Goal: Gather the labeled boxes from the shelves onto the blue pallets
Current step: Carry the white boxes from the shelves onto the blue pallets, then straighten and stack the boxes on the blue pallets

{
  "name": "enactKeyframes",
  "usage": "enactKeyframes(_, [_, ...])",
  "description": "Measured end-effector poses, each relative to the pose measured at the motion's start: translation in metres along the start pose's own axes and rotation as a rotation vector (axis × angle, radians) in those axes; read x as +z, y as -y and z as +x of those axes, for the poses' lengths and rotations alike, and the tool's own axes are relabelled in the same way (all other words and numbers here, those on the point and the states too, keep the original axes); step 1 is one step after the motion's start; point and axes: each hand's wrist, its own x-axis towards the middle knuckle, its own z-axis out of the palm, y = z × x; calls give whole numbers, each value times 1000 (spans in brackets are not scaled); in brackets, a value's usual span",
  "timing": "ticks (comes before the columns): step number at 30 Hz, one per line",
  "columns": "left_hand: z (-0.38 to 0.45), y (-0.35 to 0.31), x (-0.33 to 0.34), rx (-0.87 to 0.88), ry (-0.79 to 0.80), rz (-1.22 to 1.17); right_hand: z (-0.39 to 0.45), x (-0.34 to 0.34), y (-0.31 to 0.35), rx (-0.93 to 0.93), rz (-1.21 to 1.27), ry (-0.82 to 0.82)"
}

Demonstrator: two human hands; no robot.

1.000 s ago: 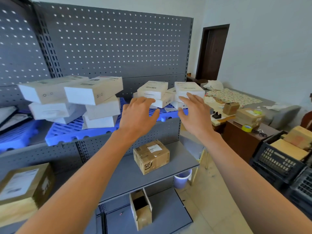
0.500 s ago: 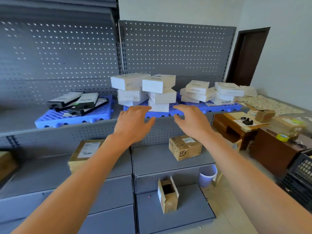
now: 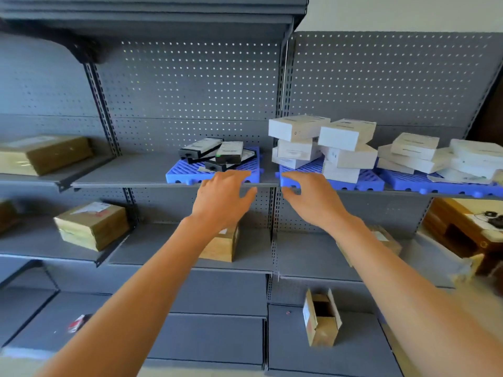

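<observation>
Both hands are raised in front of the shelf, and neither one holds anything. The left hand [image 3: 221, 198] has its fingers loosely spread, and its fingertips are at the front edge of the left pallet [image 3: 185, 174]. The right hand [image 3: 313, 198] is the same, fingers apart and a little bent, with the tips in front of the edge of the middle pallet [image 3: 351, 183]. I cannot tell if the fingers really touch the pallets or only stand before them.

The boxes already gathered are just behind the hands: black boxes [image 3: 217, 155] beyond the left hand, and a white stack [image 3: 324, 146] up and to the right of the right hand. More white boxes [image 3: 435, 157] lie further right on a third pallet.

The boxes still to gather are brown. One brown box [image 3: 221, 244] sits on the shelf below, directly under the left wrist and partly hidden by it. Another brown box [image 3: 92, 225] is below and well to the left of the left hand, with its long side going left to right. A third [image 3: 45, 155] is far to the left, at pallet height.

In my judgement the left hand is the nearer one for all these, and the next reach must go down or to the left, away from the pallets.
</observation>
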Motion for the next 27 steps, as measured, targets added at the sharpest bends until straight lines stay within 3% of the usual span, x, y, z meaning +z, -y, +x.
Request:
enactKeyframes(14, [45, 60, 20, -146, -34, 54, 81, 66, 5, -138, 84, 95])
enactKeyframes(27, [65, 159, 6, -260, -92, 24, 144, 120, 66, -296, 34, 87])
